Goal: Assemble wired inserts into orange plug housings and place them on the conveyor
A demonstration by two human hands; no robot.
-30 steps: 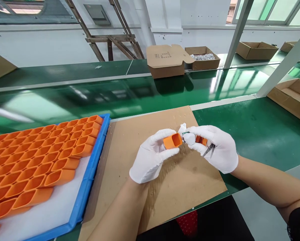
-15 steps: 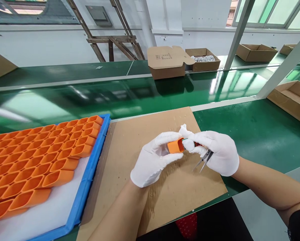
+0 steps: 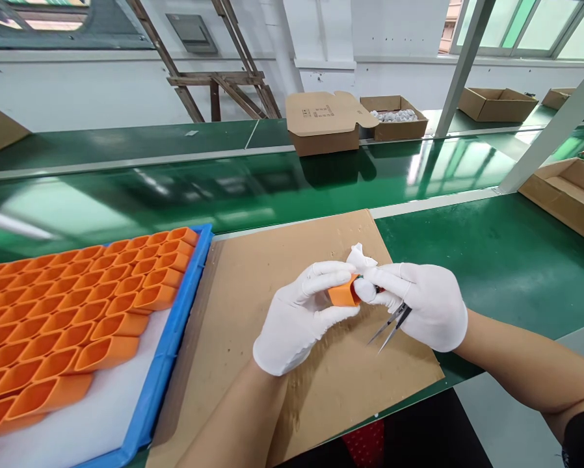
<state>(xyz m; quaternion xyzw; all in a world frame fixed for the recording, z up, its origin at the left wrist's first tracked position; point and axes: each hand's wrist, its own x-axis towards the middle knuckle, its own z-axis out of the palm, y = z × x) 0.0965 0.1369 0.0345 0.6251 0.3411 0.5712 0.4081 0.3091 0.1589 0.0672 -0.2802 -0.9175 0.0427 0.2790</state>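
My left hand [image 3: 304, 318], in a white glove, grips an orange plastic shell [image 3: 343, 294] between thumb and fingers above the cardboard sheet [image 3: 282, 244]. My right hand [image 3: 421, 302], gloved too, meets it at the shell's open end. Its fingertips pinch a small part with a bit of green and red showing, mostly hidden by the glove. Metal tweezers [image 3: 392, 325] are also tucked in my right hand, tips pointing down and left. Loose white glove fabric [image 3: 360, 255] sticks up beyond the fingertips.
At left, a blue tray [image 3: 162, 364] holds many orange shells [image 3: 111, 292] in rows. Behind runs a green conveyor [image 3: 253, 192]. An open carton [image 3: 326, 123] and a box of white pieces [image 3: 394, 118] stand at the back. Another carton [image 3: 572, 195] lies at right, beside a slanted metal post [image 3: 550, 130].
My right fingers have moved closer against the shell's opening, and the green and red part shows less. The tweezers have shifted slightly down and left.
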